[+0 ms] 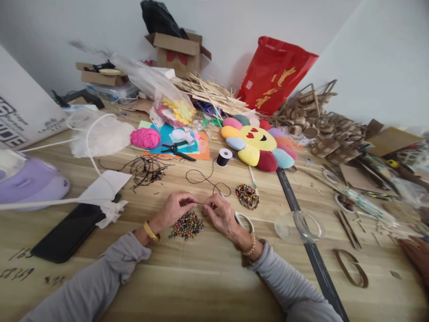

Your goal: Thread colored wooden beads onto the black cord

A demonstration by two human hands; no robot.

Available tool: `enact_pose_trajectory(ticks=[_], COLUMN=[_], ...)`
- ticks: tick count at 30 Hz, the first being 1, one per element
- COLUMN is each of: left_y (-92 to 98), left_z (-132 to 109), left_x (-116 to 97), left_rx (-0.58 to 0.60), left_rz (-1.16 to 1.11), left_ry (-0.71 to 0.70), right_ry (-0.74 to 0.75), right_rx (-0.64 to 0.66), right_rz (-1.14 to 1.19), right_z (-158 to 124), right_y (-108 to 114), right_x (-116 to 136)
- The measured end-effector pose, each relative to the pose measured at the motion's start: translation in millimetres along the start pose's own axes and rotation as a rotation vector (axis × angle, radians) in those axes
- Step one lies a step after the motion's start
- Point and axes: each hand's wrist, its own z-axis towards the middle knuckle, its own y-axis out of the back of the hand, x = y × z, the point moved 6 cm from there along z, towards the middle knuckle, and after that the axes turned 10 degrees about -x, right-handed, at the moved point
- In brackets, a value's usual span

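Thumb and fingers of my left hand (174, 208) are pinched on a thin dark cord. Close beside it, my right hand (221, 213) pinches the same cord, which spans the small gap between them. A pile of multicolored beads (187, 226) lies on the wooden table just below my fingertips. Behind my hands, loose black cord (203, 178) curls toward a spool of black cord (224, 157). A coiled string of beads (247, 197) rests to the right. White-handled scissors (244, 221) lie partly hidden behind my right wrist.
A black phone (67, 232) and a purple device (33, 181) are at left. Cut black cords (147, 170), black pliers (177, 151) and pink yarn (145, 137) lie farther back. A flower cushion (259, 139) stands behind; a clear tape roll (308, 227) is at right.
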Motion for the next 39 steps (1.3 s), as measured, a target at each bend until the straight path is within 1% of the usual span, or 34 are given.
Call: enact_pose_trajectory(ticks=[5,9,20,27,34,39], left_y=[0.1,0.7,1.9,2.3,2.6,3.1], left_z=[0,0,0,0,1,1], left_x=[7,11,11,9,12,10], left_rx=[0.049,0.05,0.076,0.09,0.057,0.066], left_rz=[-0.218,-0.271,-0.255,-0.254,-0.28,-0.259], left_ry=[0.133,0.186,0.162,0.19,0.164,0.172], right_ry=[0.018,0.029,0.023,0.021,0.043,0.031], right_rx=[0.0,0.015,0.031,0.028,0.03,0.028], right_rz=[0.0,-0.015,-0.02,-0.014,-0.02,-0.015], right_z=[0,1,1,1,2,1], right_y=[1,0,-1,-1,0,-2], right_x=[1,2,3,4,5,4])
